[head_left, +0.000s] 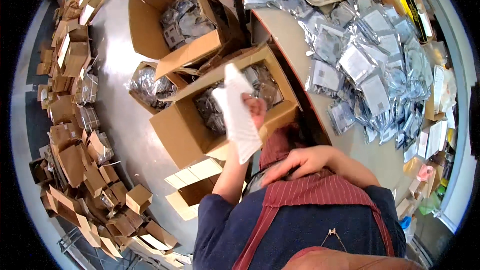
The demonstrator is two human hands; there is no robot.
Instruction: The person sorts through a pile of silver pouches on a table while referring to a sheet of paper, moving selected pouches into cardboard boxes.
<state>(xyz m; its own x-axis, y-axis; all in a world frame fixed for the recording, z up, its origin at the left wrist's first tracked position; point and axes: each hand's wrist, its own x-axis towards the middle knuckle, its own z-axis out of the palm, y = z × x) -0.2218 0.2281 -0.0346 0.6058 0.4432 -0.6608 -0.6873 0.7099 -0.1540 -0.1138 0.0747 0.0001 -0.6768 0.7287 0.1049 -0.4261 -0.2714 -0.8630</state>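
Observation:
Raised over an open cardboard box (175, 130), my left hand (256, 110) is closed on a long, white packing sheet (235, 105), soft and slightly crumpled. Part of that hand and wrist is hidden behind the sheet. Inside the box lie several silvery-grey plastic pouches (210, 112). Low against my body, by the maroon striped apron (320, 190), my right hand (300, 164) rests with its fingers stretched out. Something greyish and shiny (254, 182) shows beside its fingertips, too covered to make out.
A larger open box (145, 25) with pouches stands behind, and a smaller one (137, 77) sits beside it. On my right, a table (280, 30) carries a big heap of clear pouches (375, 65). Flattened and open cartons (75, 155) pile up along the left.

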